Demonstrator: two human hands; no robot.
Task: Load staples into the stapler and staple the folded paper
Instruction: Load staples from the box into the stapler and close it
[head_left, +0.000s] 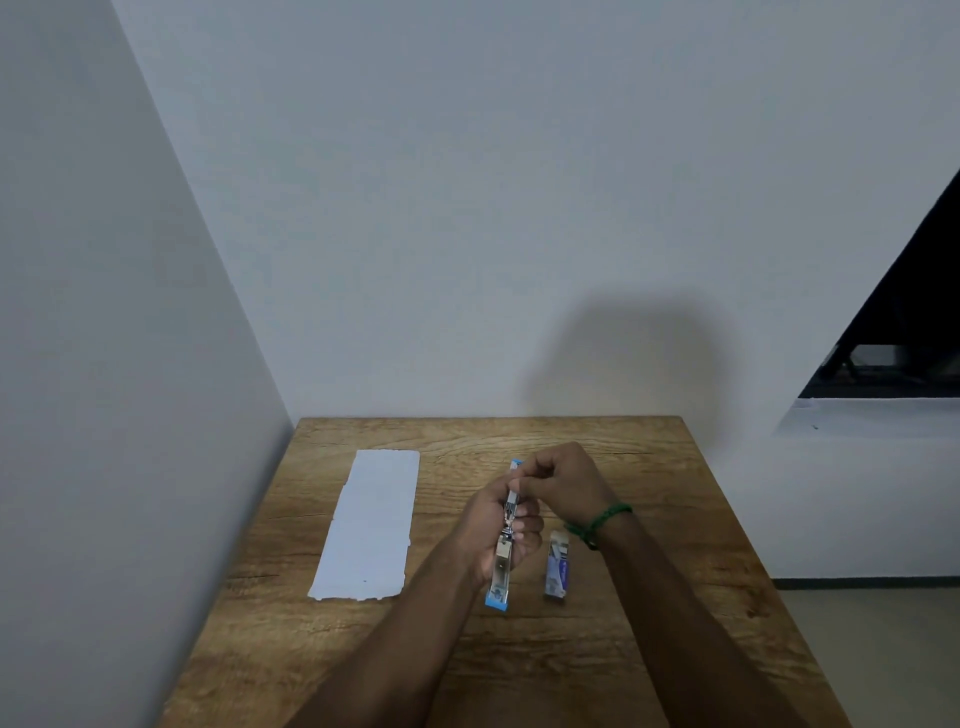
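Blue-trimmed stapler (503, 551) is getting held up off the wooden table (623, 649) in the left hand (498, 525), fist clenched round its middle, long axis running away from the person. Right hand (563, 480) is pinching at the far end, probably feeding staples, though I can't tell. Staple box (557, 567) is lying just right, contents hidden; folded paper (371, 525) is sitting well left.

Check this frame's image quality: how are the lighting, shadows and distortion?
Head view: dim, even light with no glare; a soft shadow falls on the wall above the table; wide-angle bend slants the wall corner; the stapler between left hand and right hand is small and slightly soft.
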